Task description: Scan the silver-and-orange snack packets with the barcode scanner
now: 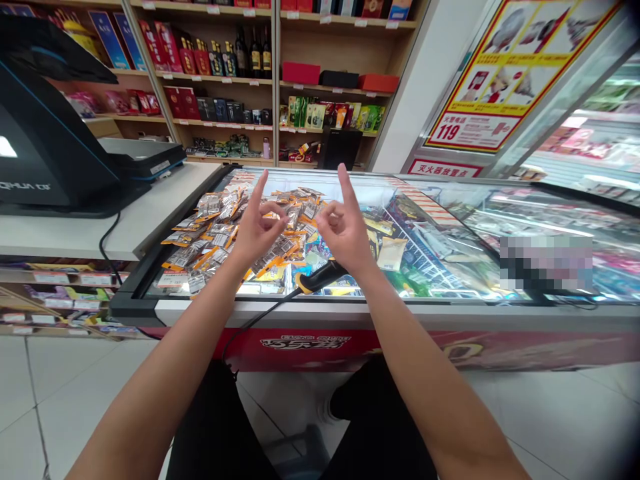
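Observation:
Both my hands are raised in the air above a glass-topped chest freezer (350,313). My left hand (257,230) has its index finger pointing up and the other fingers curled; it holds nothing. My right hand (345,230) mirrors it, index finger up, the rest curled, also holding nothing. Behind my left hand a heap of small silver and orange snack packets (210,230) lies on the freezer's glass lid. A black and yellow handheld scanner (317,278) with a cable lies on the glass just below my right wrist.
A black cash register (45,147) stands on the white counter (140,220) at the left. Wooden shelves (275,83) with bottles and boxes line the back wall. A red and yellow poster (510,67) hangs at the right. White tiled floor lies below.

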The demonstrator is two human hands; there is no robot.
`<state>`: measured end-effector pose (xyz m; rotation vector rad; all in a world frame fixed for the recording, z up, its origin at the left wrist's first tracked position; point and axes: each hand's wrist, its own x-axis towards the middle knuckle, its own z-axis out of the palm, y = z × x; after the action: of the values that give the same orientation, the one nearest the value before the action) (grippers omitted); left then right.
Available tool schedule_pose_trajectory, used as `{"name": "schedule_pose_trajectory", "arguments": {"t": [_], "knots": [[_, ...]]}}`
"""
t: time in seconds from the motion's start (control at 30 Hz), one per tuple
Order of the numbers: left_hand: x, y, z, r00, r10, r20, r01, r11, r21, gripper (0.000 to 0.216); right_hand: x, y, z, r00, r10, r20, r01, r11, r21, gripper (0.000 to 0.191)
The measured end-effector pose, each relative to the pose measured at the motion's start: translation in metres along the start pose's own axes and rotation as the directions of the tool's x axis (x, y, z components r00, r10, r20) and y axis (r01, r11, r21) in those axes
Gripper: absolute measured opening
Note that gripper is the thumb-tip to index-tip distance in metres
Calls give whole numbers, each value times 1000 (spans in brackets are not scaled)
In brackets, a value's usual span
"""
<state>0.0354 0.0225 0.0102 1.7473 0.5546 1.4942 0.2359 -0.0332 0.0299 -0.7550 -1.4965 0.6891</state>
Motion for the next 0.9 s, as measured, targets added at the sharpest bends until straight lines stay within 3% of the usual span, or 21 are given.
{"name": "schedule_pose_trajectory", "arguments": {"t": [0.07, 0.17, 0.3, 0.33, 0.4, 0.5, 0.57, 0.63, 0.7, 0.77, 0.83, 0.9], "knots": [[-3, 0, 5, 995, -13, 95, 8, 999, 53, 85, -4, 6, 4, 997, 9, 81, -4, 998, -59, 85], [-5, 4, 7, 992, -26, 124, 19, 998, 56, 92, -7, 7, 8, 993, 33, 109, -30, 999, -27, 88], [-1, 11, -2, 992, -101, 77, 113, 978, -175, 49, -5, -14, 2, 996, 80, 36, -86, 972, 220, 40], [1, 12, -7, 985, -154, 82, 170, 950, -263, 55, -3, -19, -2, 990, 127, 64, -141, 937, 318, 43], [3, 14, -18, 948, -292, 127, 318, 858, -404, 81, 2, -26, -12, 948, 235, 216, -312, 825, 472, 65], [4, 13, -30, 873, -440, 210, 482, 714, -508, 89, 8, -17, -22, 851, 334, 405, -515, 678, 524, 75], [5, 12, -32, 838, -475, 268, 542, 670, -507, 89, 10, -6, -24, 813, 378, 444, -577, 633, 516, 76], [5, 11, -30, 831, -475, 290, 555, 685, -471, 89, 10, 0, -22, 803, 408, 434, -592, 629, 504, 75], [6, 10, -26, 858, -440, 266, 514, 752, -412, 89, 8, -2, -20, 818, 424, 389, -573, 665, 479, 73], [5, 10, -21, 918, -358, 172, 396, 857, -330, 90, 1, -13, -17, 846, 433, 310, -531, 736, 420, 71], [3, 8, -17, 980, -200, -17, 194, 965, -178, 87, -12, -27, -15, 877, 439, 194, -479, 830, 285, 65], [-2, 4, -15, 985, 22, -171, -1, 993, 120, 75, -30, -39, -13, 884, 459, 93, -461, 887, 2, 54]]}}
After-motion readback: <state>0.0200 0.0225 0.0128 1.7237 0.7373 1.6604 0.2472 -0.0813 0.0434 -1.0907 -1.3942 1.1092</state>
